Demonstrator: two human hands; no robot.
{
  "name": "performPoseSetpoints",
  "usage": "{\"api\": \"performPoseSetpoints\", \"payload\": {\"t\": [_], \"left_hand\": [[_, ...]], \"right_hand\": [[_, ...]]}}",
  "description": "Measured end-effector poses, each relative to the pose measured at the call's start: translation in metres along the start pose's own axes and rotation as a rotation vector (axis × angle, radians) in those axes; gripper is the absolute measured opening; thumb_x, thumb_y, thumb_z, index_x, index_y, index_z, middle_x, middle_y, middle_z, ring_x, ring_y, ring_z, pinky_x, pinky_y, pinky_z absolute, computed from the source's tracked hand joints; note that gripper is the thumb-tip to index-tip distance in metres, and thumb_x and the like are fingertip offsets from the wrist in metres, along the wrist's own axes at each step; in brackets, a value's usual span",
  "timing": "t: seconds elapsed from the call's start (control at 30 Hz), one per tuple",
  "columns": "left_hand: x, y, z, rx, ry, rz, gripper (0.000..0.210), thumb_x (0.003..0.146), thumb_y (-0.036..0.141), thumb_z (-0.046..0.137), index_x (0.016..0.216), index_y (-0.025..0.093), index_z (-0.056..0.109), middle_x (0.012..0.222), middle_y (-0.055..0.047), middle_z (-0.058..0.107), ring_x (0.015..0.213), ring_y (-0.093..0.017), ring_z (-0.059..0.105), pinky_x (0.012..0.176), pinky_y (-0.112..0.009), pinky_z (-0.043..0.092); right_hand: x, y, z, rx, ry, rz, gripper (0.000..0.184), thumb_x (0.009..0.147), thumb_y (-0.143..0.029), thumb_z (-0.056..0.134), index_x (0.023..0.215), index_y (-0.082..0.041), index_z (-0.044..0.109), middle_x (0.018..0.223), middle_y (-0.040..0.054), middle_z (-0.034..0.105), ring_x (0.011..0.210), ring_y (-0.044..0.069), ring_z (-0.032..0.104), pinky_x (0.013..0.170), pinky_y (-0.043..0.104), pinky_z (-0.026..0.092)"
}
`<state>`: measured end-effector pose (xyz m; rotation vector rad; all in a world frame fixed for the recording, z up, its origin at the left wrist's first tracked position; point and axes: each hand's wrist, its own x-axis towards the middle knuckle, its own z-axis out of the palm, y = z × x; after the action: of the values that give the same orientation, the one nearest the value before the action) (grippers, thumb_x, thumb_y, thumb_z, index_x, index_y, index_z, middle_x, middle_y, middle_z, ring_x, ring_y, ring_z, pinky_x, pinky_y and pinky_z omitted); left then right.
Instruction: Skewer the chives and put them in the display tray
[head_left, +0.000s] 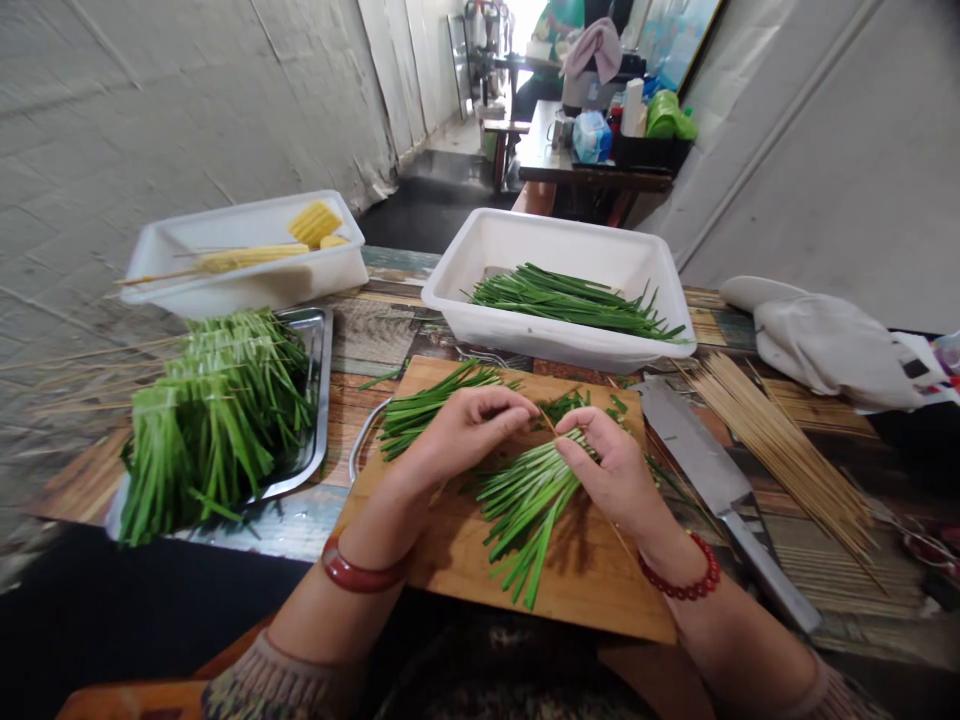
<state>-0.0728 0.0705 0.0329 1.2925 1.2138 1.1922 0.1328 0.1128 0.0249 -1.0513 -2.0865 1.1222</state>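
Note:
Over the wooden cutting board (600, 602), my right hand (615, 470) pinches a thin bamboo skewer (549, 422) at the pale ends of a bunch of garlic chives (525, 500). The green ends fan out towards me on the board. My left hand (476, 425) is closed, its thumb and forefinger at the skewer's other visible end. Behind my left hand lies another pile of cut chives (427, 400). How far the skewer runs through the bunch is hidden by my right fingers.
A metal tray (321, 400) at left holds skewered chives (217, 410). White bins behind hold corn (255, 258) and loose chives (570, 300). At right lie a cleaver (697, 440), a pile of bamboo skewers (780, 450) and a white cloth (832, 340). Another table (547, 150) stands farther back.

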Motion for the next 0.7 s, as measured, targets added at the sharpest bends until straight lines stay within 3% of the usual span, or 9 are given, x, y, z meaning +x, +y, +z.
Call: {"api": "performPoseSetpoints", "payload": {"t": [0.1,0.2,0.33,0.47,0.6,0.7], "left_hand": [[-0.001,-0.001,-0.016,0.046,0.280,0.008,0.025,0.085,0.037,0.063,0.085,0.014,0.073,0.071,-0.003,0.067,0.067,-0.015,0.057,0.064,-0.024,0.044],[0.000,-0.006,-0.026,0.254,0.374,0.046,0.020,0.084,0.031,0.063,0.074,0.014,0.070,0.069,-0.002,0.065,0.066,-0.014,0.055,0.063,-0.024,0.040],[0.002,-0.015,-0.026,0.591,0.248,0.073,0.015,0.084,0.020,0.060,0.073,0.015,0.069,0.070,-0.002,0.063,0.067,-0.014,0.055,0.063,-0.025,0.038],[0.003,-0.019,-0.014,0.803,0.110,0.084,0.009,0.083,0.016,0.063,0.077,0.016,0.070,0.078,-0.004,0.063,0.074,-0.016,0.057,0.066,-0.026,0.041],[0.004,-0.018,-0.003,1.015,0.089,0.074,0.008,0.083,0.022,0.068,0.080,0.016,0.069,0.086,-0.008,0.064,0.082,-0.022,0.059,0.071,-0.031,0.044],[0.004,-0.019,-0.002,1.075,0.091,0.076,0.006,0.083,0.016,0.063,0.080,0.016,0.068,0.084,-0.008,0.063,0.082,-0.022,0.058,0.071,-0.032,0.044]], "right_hand": [[0.000,0.003,-0.001,0.016,-0.039,0.045,0.023,0.093,-0.036,0.055,0.106,-0.019,0.063,0.083,0.0014,0.068,0.065,0.014,0.058,0.062,0.026,0.045],[0.000,0.006,0.000,0.026,-0.076,0.046,0.023,0.094,-0.038,0.054,0.100,-0.019,0.066,0.087,0.0040,0.072,0.071,0.016,0.063,0.065,0.027,0.047],[-0.001,0.006,-0.001,0.004,-0.046,0.011,0.021,0.093,-0.037,0.056,0.094,-0.019,0.068,0.089,0.0048,0.073,0.076,0.018,0.066,0.070,0.029,0.049],[-0.002,0.003,-0.002,-0.027,-0.044,-0.006,0.020,0.092,-0.035,0.055,0.094,-0.019,0.068,0.087,0.0040,0.073,0.074,0.017,0.066,0.070,0.028,0.050],[-0.002,0.003,-0.002,-0.033,-0.030,-0.007,0.021,0.092,-0.035,0.056,0.094,-0.019,0.069,0.085,0.0034,0.073,0.072,0.017,0.066,0.068,0.027,0.049],[-0.003,0.004,-0.001,-0.019,-0.031,-0.008,0.020,0.091,-0.035,0.057,0.094,-0.019,0.069,0.085,0.0034,0.074,0.072,0.017,0.066,0.067,0.027,0.049]]}}
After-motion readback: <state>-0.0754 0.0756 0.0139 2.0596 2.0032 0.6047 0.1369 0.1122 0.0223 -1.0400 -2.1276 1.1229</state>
